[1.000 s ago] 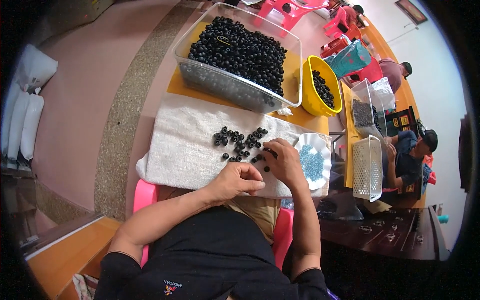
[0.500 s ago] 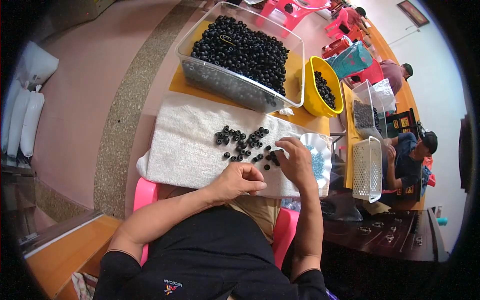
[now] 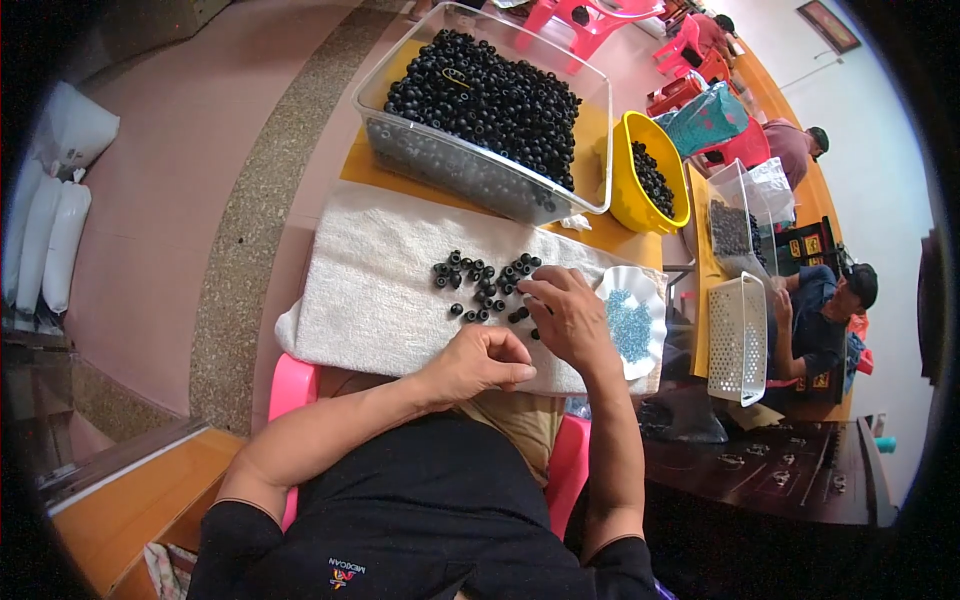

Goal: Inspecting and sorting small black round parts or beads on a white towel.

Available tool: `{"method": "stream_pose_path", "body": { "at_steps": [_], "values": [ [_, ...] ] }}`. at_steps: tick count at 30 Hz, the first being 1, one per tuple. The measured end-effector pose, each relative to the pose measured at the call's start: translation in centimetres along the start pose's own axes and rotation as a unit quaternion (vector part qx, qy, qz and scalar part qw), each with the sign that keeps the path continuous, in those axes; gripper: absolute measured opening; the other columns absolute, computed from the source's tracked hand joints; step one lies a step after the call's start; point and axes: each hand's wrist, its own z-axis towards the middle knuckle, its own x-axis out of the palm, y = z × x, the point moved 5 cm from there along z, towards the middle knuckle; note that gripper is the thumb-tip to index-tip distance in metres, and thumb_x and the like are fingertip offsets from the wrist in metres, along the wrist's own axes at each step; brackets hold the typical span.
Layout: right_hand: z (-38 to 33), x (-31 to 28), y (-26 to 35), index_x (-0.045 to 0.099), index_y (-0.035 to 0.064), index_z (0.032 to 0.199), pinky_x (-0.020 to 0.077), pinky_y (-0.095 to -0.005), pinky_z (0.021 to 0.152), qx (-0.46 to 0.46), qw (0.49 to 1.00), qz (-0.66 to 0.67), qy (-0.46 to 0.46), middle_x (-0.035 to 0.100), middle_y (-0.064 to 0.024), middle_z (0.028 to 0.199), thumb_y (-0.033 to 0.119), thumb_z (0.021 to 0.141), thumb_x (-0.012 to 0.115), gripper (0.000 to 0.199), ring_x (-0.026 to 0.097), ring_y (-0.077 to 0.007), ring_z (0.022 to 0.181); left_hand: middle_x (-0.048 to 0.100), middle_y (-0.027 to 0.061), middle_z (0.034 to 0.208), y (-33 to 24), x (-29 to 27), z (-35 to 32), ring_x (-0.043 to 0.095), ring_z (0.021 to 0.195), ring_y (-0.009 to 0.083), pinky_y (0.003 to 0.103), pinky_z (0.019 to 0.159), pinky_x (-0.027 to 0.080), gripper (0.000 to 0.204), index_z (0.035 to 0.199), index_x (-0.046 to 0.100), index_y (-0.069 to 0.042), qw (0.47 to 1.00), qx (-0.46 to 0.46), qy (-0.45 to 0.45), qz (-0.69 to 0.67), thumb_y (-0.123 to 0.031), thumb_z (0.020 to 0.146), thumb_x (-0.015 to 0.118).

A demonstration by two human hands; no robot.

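Right hand [image 3: 568, 318] has shifted leftward to black beads [image 3: 488, 271], grip unclear; left hand [image 3: 472, 368] pinched together; black shirt [image 3: 410, 500] bears lettering [image 3: 347, 566].

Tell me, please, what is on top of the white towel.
Loose black beads and a white scalloped dish holding small blue pieces rest on the white towel. The right hand hides part of it; any beads directly beneath cannot be seen.

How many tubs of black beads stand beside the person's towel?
2: the clear tub just beyond the towel, and the yellow tub to its right. Others could be hidden.
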Motion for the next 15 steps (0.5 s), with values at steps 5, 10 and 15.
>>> {"method": "stream_pose_path", "body": {
  "at_steps": [5,10,15],
  "values": [
    [0.1,0.5,-0.5,0.07,0.0082,0.092,0.0498,-0.0377,0.078,0.009,0.999,-0.03,0.025,0.065,-0.007,0.095,0.004,0.077,0.066,0.016,0.061,-0.0285,0.091,0.066,0.0024,0.079,-0.1,0.1,0.0,0.061,0.07,0.0085,0.023,0.065,0.052,0.012,0.088,0.064,-0.002,1.0,-0.004,-0.002,-0.005,-0.008,0.084,0.074],
    [0.1,0.1,-1.0,0.069,0.0077,0.093,0.0496,-0.0381,0.078,0.01,0.999,-0.027,0.022,0.065,-0.0069,0.095,0.004,0.078,0.065,0.017,0.061,-0.0285,0.09,0.065,0.0024,0.079,-0.3,0.2,-0.2,0.061,0.07,0.0086,0.023,0.065,0.051,0.011,0.088,0.064,-0.001,1.0,0.0,0.0,0.001,-0.007,0.084,0.073],
    [1.2,0.2,0.9,0.068,0.0084,0.1,0.0496,-0.0381,0.08,-0.015,1.0,0.007,-0.012,0.064,-0.0078,0.102,0.005,0.079,0.064,0.021,0.06,-0.0295,0.093,0.065,0.003,0.079,-0.1,0.2,-0.1,0.061,0.069,0.0087,0.024,0.065,0.051,0.01,0.088,0.064,-0.001,1.0,0.01,0.003,0.007,-0.006,0.084,0.072]
  ]
}}
